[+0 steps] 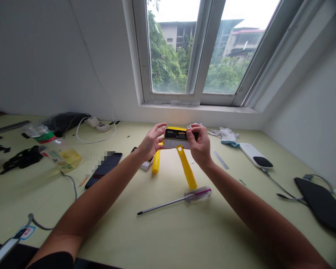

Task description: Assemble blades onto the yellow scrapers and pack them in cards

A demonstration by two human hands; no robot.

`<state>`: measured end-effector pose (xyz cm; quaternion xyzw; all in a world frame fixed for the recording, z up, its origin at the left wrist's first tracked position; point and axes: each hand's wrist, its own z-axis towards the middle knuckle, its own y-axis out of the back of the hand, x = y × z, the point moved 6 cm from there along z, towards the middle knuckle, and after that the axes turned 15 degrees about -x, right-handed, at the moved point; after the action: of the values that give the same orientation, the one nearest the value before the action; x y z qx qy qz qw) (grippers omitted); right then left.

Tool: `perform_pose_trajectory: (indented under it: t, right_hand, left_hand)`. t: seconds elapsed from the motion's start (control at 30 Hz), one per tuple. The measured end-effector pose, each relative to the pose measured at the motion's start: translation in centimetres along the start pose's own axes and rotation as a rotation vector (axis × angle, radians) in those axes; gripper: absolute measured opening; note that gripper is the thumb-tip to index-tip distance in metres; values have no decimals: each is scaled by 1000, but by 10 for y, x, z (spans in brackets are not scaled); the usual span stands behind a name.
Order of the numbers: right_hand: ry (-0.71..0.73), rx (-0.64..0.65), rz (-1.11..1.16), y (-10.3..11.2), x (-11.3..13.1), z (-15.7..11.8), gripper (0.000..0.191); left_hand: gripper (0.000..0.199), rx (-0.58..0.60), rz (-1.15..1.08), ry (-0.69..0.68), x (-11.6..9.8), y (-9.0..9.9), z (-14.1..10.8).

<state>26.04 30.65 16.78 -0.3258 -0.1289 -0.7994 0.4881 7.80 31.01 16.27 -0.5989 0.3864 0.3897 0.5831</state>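
Observation:
A small black-and-white printed box (177,137) is up in front of me above the table, with a yellow edge showing behind its top. My right hand (199,144) grips its right end, thumb across the printed face. At the left end, my left hand (152,142) has its fingers curved around the edge. Just below the box, a yellow plastic handle (187,168) slants toward me, and a second yellow handle (156,162) is under my left hand. Nearer to me lies a screwdriver (175,200) with a clear and purple grip, its tip pointing left.
On the left are a dark phone (105,170), a tipped bottle (60,153) of yellow liquid and black straps (21,158). To the right lie a metal ruler (221,160), white gloves (225,135), a white device (254,155) and a black device (320,205) with cables.

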Motion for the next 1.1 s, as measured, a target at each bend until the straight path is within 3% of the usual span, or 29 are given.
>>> perform_pose_trajectory:
  t: [0.1, 0.23, 0.4, 0.53, 0.7, 0.77, 0.83, 0.9, 0.97, 1.1]
  right_hand:
    - [-73, 43, 47, -4, -3, 0, 16]
    - [-290, 146, 178, -9, -4, 1, 25]
    - [-542, 480, 238, -17, -1, -4, 52]
    - [-519, 529, 184, -11, 4, 9, 32]
    - [-460, 692, 132, -18, 26, 35, 26]
    - [-399, 589, 117, -20, 30, 56, 22]
    - [-365, 379, 105, -18, 21, 78, 20]
    - [-406, 148, 55, -12, -2, 94, 18]
    - [-535, -15, -54, -4, -37, 98, 16]
    - [-685, -80, -231, 10, -93, 85, 21]
  left_hand:
    - [39, 67, 104, -48, 2, -7, -6]
    - [34, 40, 164, -153, -2, -9, -9]
    - [29, -27, 179, -246, -12, -5, -9]
    - [25, 21, 264, -297, -21, -8, -13]
    - [27, 44, 284, -401, -35, -11, -18]
    - [29, -30, 248, -465, -43, -5, -14]
    - [28, -135, 220, -516, -49, 6, -8]
    - [24, -219, 220, -534, -50, 17, 1]
    - [16, -231, 285, -509, -45, 23, 10]
    - [12, -175, 433, -417, -29, 26, 20]
